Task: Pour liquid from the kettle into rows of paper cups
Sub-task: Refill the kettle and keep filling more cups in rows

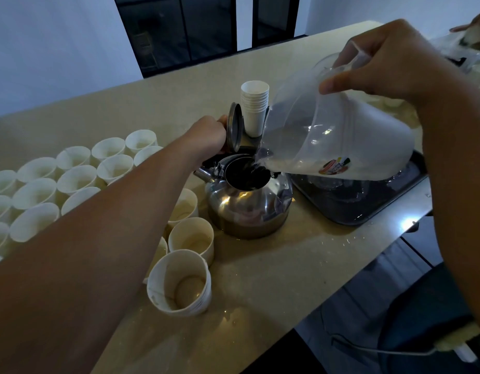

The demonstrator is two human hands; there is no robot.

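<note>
A steel kettle (247,203) is seen standing on the beige counter (274,279) at centre, its hinged lid (235,128) tipped upright. The lid's edge at twelve o'clock of the kettle mouth is gripped by the left hand (206,136), fingers curled round it. A clear plastic jug (338,133) is held tilted at two o'clock of the kettle by the right hand (390,60), thumb and fingers clamped on its rim, and water is being run from its lip into the open mouth. Rows of paper cups (71,179) are spread at nine o'clock, with further cups just beside the kettle at seven o'clock. A stack of nested cups (254,109) stands at twelve o'clock behind the lid. A dark tray (368,203) lies at three o'clock, under the jug.
</note>
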